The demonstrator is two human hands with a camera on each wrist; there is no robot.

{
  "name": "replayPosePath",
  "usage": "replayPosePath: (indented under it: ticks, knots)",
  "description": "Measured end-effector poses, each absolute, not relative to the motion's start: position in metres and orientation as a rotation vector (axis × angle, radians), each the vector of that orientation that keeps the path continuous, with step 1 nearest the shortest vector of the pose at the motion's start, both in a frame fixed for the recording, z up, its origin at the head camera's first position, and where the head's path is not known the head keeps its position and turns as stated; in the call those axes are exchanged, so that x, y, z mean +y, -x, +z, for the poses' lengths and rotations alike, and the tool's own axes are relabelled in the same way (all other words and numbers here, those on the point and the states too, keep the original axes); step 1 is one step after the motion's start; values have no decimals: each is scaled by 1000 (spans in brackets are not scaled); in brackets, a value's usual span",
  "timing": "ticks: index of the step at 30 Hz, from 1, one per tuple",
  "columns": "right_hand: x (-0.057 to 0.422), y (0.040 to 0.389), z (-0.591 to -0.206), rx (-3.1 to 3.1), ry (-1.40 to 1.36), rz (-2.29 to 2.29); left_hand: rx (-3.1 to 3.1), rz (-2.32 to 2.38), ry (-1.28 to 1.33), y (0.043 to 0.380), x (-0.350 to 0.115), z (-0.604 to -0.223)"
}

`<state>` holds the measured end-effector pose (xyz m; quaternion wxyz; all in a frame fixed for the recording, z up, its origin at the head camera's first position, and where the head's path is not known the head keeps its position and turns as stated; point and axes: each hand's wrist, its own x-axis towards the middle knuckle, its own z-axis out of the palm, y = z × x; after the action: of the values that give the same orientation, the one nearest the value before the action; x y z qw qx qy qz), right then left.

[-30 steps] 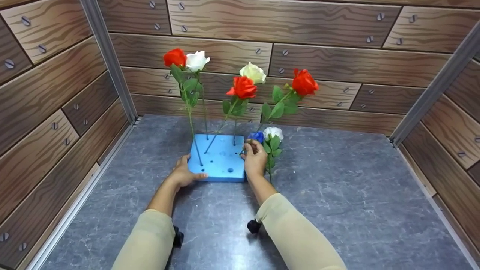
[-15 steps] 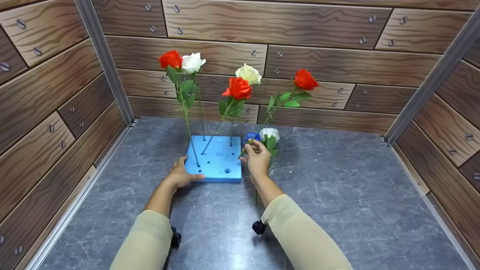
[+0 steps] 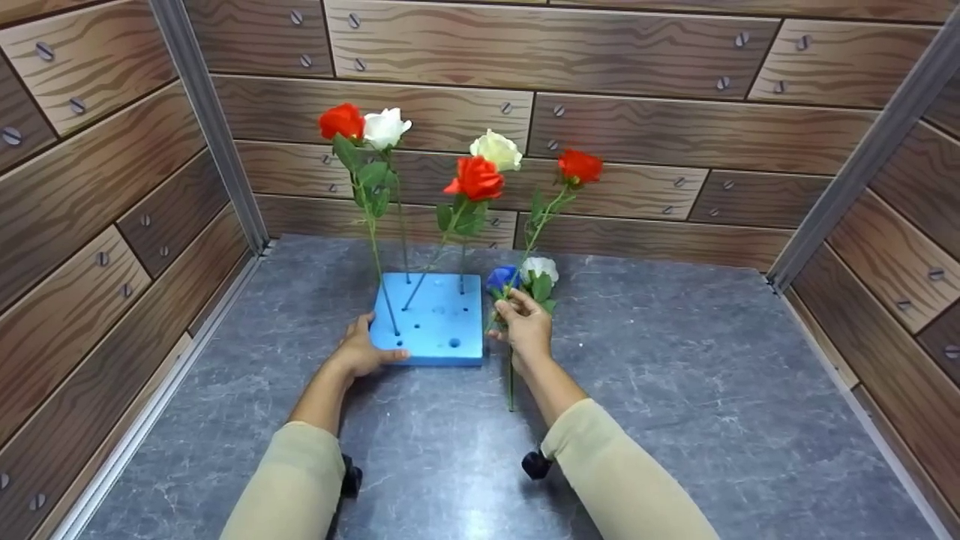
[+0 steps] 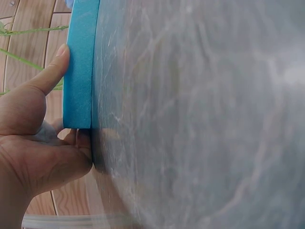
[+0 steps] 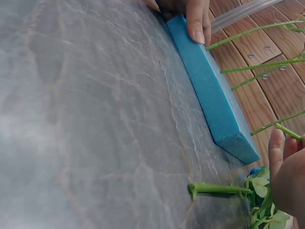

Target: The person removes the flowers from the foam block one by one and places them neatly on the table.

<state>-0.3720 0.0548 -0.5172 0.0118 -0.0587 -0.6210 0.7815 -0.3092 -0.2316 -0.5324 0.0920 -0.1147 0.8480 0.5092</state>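
A light blue foam block (image 3: 435,346) with holes in its top lies on the table. My left hand (image 3: 361,352) holds it by the near left corner, thumb along the front edge and fingers at the left side. To the right of the block, my right hand (image 3: 527,331) pinches the stem of a red rose (image 3: 580,166), whose bloom leans up and right. In the right wrist view the cut end of that stem (image 5: 288,131) points toward the block, clear of the table. Two red roses, a white rose (image 3: 385,128) and a cream rose (image 3: 496,149) stand in the block.
Beyond my right hand lie a blue rose (image 3: 501,278) and a white rose (image 3: 540,271) on the grey marbled table (image 3: 675,390). A green stem (image 5: 219,188) lies beneath that hand. Wood-patterned walls (image 3: 637,127) enclose the back and sides.
My right hand has moved slightly right and nearer, away from the block. The held red rose has swung left and stands more upright. The left hand stays on the block.
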Motion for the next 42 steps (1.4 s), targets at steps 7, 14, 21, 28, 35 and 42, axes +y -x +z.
replayPosePath:
  ticks: [7, 14, 21, 28, 35, 42]
  knots:
    - [62, 360, -512, -1978, 204, 2464, 2523, 1517, 343, 313, -232, -530]
    - [80, 352, -512, -2039, 202, 2472, 2516, 1489, 356, 314, -230, -531]
    - [95, 343, -506, -2099, 155, 2473, 2507, 1504, 337, 310, -231, -534]
    - [108, 334, -502, -2177, 151, 2468, 2516, 1519, 325, 308, -232, -535]
    - [126, 325, -501, -2232, 146, 2464, 2505, 1517, 311, 308, -231, -535]
    - [144, 321, -507, -2263, 137, 2507, 2506, 1504, 325, 310, -232, -533]
